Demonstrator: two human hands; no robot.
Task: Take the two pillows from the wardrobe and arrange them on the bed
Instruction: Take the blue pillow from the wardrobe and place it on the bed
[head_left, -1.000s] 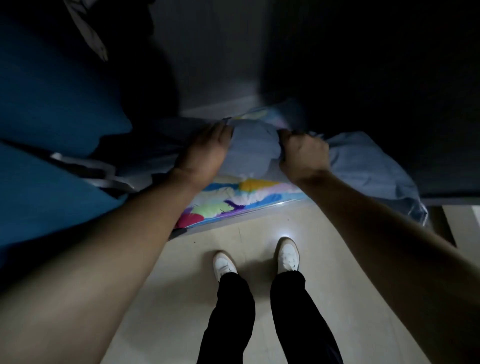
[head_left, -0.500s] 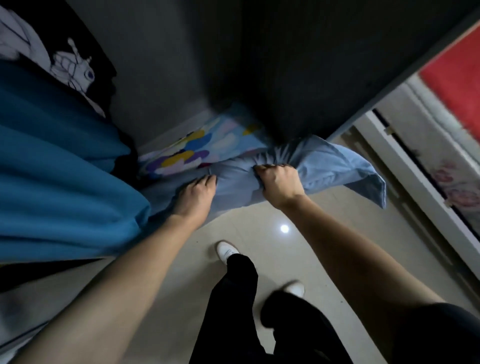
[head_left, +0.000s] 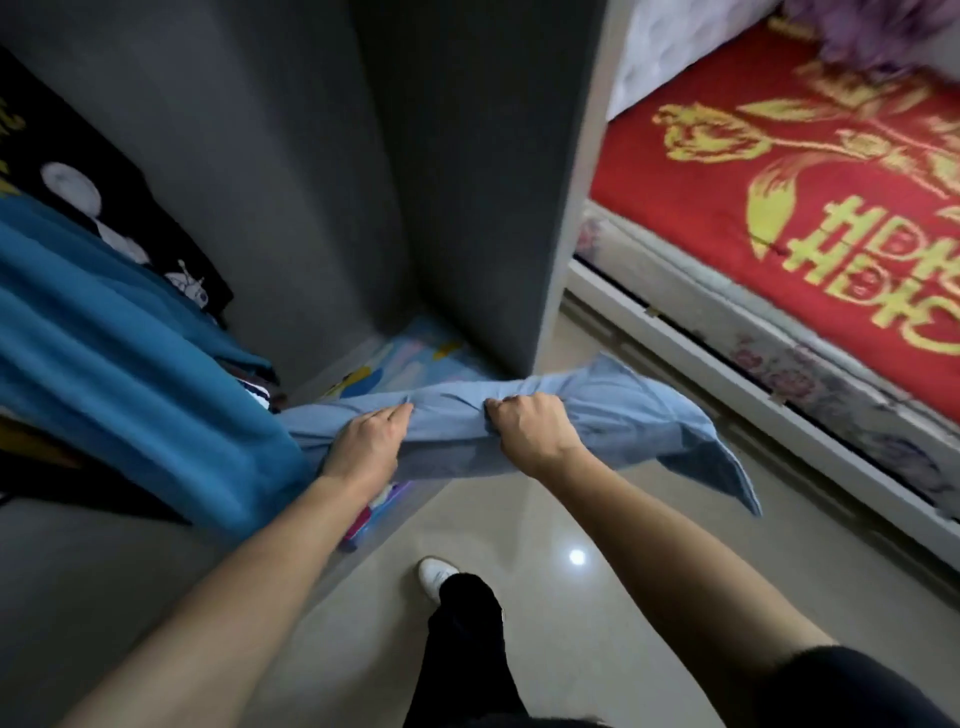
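Both hands have drawn the light blue pillow (head_left: 613, 415) farther out of the wardrobe (head_left: 467, 182) than half a second ago, and more of the red bed (head_left: 779, 208) shows. Left hand (head_left: 366, 447) and right hand (head_left: 535, 431) are fisted knuckles-up on its bunched edge, arms extended; its right end hangs over the floor (head_left: 597, 597).

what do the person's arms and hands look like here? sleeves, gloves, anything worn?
Both forearms bare to above the elbow. Left hand and right hand ungloved; no rings, watch or bands visible. A dark sleeve shows on the right upper arm at the frame's bottom edge. No sleeve visible on the left.
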